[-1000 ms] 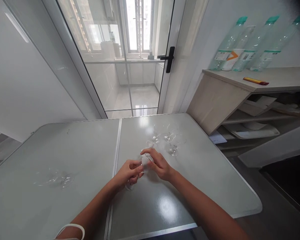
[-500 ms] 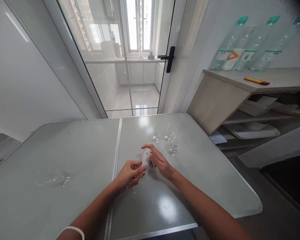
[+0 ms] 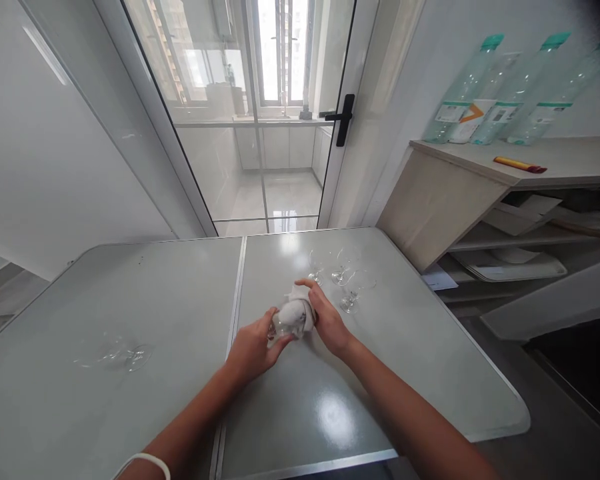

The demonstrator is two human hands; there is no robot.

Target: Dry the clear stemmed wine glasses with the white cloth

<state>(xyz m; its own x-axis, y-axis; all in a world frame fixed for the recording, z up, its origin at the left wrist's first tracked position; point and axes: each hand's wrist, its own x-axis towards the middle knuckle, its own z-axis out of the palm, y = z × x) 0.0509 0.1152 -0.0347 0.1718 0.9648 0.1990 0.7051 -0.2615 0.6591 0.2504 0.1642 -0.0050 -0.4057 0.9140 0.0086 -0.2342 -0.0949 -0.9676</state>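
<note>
Pinching what seems a glass (image 3: 285, 327), the left hand (image 3: 255, 343) faces the right hand (image 3: 330, 323), whose grip clasps white cloth (image 3: 300, 295).

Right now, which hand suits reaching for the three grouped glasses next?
Likely the right hand, though on the white cloth: it is nearest those glasses; the left hand, farther off, grips another glass.

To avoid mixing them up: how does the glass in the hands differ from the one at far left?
The held glass is between the left hand and right hand; the left glass rests on the table, untouched. A white cloth touches the held glass; the left glass is bare. Both are clear.
</note>
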